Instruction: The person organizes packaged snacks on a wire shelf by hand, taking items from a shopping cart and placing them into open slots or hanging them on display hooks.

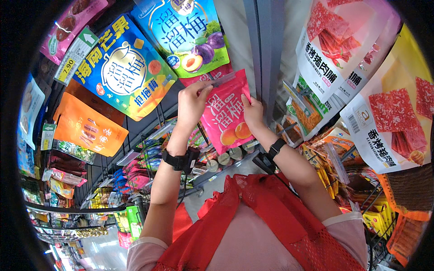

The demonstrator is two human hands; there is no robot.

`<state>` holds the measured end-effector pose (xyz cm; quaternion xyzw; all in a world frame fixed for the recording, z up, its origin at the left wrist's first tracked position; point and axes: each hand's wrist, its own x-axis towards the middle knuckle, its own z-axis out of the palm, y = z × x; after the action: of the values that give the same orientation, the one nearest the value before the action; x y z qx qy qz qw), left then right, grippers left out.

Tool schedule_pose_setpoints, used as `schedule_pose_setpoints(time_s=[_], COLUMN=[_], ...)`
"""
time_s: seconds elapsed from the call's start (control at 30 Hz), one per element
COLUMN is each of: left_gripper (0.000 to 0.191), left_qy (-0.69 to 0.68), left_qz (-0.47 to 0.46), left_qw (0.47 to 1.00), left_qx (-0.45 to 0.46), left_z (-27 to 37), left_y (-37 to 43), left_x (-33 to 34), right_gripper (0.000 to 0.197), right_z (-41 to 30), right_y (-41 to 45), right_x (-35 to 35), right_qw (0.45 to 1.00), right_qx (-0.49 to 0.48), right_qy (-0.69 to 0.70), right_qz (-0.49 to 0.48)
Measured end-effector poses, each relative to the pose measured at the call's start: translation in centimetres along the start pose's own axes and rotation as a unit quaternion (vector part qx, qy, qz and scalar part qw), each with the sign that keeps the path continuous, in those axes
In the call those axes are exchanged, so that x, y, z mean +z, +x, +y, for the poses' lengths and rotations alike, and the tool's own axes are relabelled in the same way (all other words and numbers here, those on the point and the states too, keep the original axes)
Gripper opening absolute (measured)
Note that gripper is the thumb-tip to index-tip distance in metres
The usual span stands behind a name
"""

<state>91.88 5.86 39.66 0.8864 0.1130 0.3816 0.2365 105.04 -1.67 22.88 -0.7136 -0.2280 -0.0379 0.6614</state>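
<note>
A pink pouch of dried plums [225, 111] with two orange fruits printed on it hangs before me at the rack. My right hand [253, 110] grips its right edge, thumb on the front. At the upper left corner of the pouch, the fingertips of my left hand [192, 103] are pinched together. A clear plastic label holder [222, 80] crosses the pouch's top there, touching or very near those fingertips. Another dark pink pouch [223, 71] shows partly behind. Just above hangs a blue and green plum pouch [193, 37]; a blue and yellow pouch [125, 67] hangs to the left.
A dark metal upright [266, 50] stands right of the pouch. White meat-snack bags [383, 132] hang on the right rack, near my right arm. An orange pouch [90, 125] and price labels [76, 56] stick out at left. Canisters [223, 159] and small packets [139, 176] fill lower levels.
</note>
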Motion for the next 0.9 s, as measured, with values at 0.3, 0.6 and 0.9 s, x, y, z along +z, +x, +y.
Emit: schedule_pose_setpoints(time_s=[0.3,0.6,0.9], left_gripper=[0.021,0.045,0.053], left_qy=[0.047,0.128,0.086], left_qz=[0.005,-0.070,-0.116], left_qw=[0.992,0.981,0.976], left_qx=[0.118,0.126,-0.161], left_z=[-1.8,0.1,0.1], left_y=[-1.9,-7.7,-25.1], left_x=[1.6,0.7,-3.5], right_gripper=[0.036,0.054,0.032], right_z=[-0.8,3.0,3.4], right_y=[2.0,6.1,1.0], right_x=[1.8,6.0,5.7], right_qw=[0.995,0.989,0.990], right_qx=[0.028,0.000,0.089], right_qy=[-0.091,-0.140,-0.089], right_qz=[-0.022,-0.048,-0.068])
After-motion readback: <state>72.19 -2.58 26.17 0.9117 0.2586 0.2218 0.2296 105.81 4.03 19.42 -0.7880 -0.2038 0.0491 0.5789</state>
